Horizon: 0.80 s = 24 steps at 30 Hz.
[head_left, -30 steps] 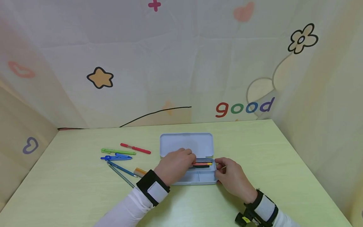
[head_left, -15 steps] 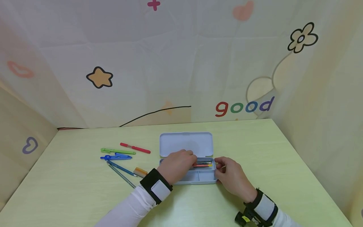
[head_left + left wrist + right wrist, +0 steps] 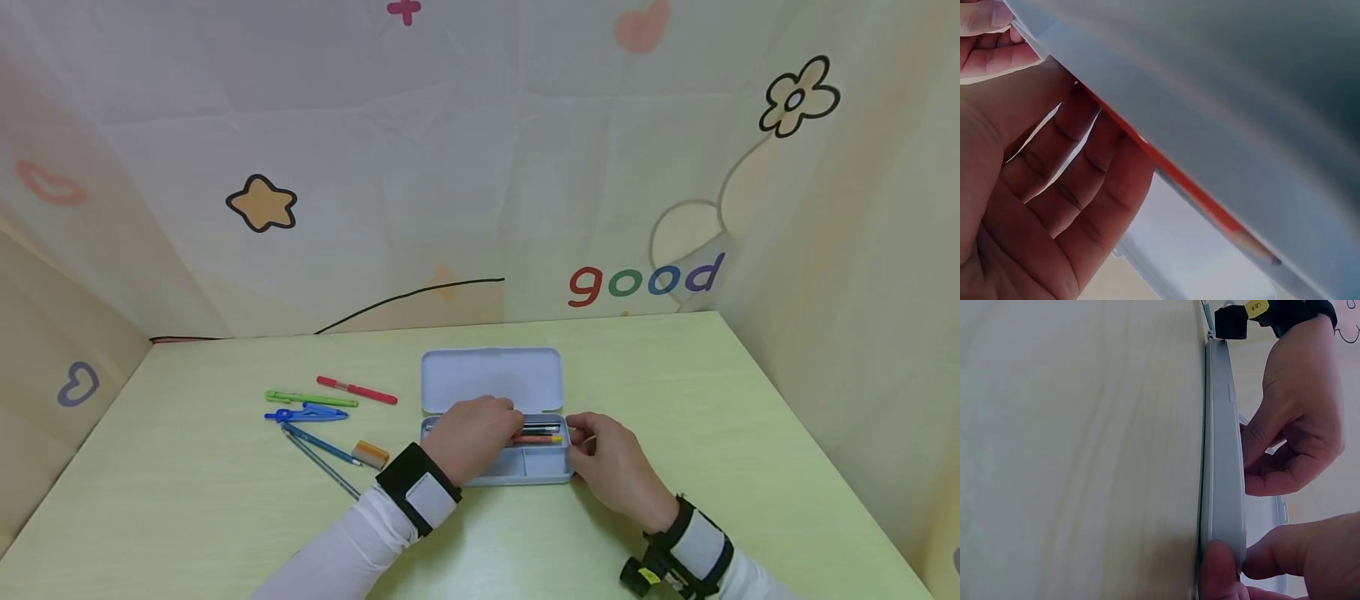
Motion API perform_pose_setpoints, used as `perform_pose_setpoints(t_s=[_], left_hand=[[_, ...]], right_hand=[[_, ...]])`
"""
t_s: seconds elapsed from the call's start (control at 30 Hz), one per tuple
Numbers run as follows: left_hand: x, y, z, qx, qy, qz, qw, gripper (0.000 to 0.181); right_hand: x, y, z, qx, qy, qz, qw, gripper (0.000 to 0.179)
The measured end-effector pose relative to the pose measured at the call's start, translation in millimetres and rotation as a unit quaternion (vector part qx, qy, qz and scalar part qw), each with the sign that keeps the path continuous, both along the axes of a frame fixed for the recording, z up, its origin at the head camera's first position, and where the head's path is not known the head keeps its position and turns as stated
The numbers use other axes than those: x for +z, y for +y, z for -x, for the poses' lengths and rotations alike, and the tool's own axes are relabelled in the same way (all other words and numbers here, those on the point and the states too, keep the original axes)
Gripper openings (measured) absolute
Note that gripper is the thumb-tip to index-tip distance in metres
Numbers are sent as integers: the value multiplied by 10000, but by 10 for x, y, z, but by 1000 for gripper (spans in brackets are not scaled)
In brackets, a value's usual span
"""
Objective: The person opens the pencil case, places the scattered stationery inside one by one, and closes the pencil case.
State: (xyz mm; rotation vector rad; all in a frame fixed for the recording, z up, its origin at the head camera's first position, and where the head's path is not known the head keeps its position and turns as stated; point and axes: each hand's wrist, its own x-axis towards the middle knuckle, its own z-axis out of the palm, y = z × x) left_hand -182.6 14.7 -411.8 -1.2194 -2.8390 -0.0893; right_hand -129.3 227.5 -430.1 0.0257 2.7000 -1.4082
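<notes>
A pale blue pencil case (image 3: pixel 546 465) lies with its lid (image 3: pixel 491 379) folded back. My left hand (image 3: pixel 476 437) reaches into its long rear compartment from the left. There the fingertips pinch an orange-red pencil (image 3: pixel 1179 178), whose sharpened tip shows in the left wrist view. Beside that pencil lie dark pencils (image 3: pixel 542 427), partly covered by the hand. At the case's right end my right hand (image 3: pixel 611 458) grips the wall, thumb and fingers on either side, as the right wrist view also shows.
Left of the case lie a red pen (image 3: pixel 357 390), a green pen (image 3: pixel 311 399), a blue compass (image 3: pixel 307 413), blue-green pencils (image 3: pixel 322 444) and an orange-brown eraser-like block (image 3: pixel 371 454). A patterned cloth (image 3: pixel 360 167) hangs behind the table.
My left hand has shifted slightly to the right inside the case. The orange-red pencil now lies nearer the front of its compartment, with dark pencils behind it. My right hand keeps its grip.
</notes>
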Motion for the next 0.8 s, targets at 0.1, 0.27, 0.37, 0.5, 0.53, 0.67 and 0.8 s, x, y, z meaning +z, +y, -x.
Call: perform_pose_setpoints(t_s=[0.1,0.27,0.37,0.5,0.53,0.67,0.8], left_hand=[[-6,6,9,9,2,-5,10000,6],[-9,9,15,42,-42,-59,10000,6],[-13,9,14,61,-50,-92,9999,6],[-13,14,10,61,-59,-126,9999,7],[-11,17,10,58,-65,-135,9999,7],[-6,34,13,27,-62,-179,9998,8],[5,58,17,-13,-87,-243,9997,8]], right_hand=[[-1,0,1,29,33,3,10000,39],[-9,2,4,47,50,-7,10000,39],[-11,2,6,45,45,-4,10000,39],[-7,-1,3,71,51,66,9999,39],[-6,-2,3,78,52,77,9999,39],[-4,-4,3,44,35,55,10000,39],[-8,-5,6,31,50,79,10000,38]])
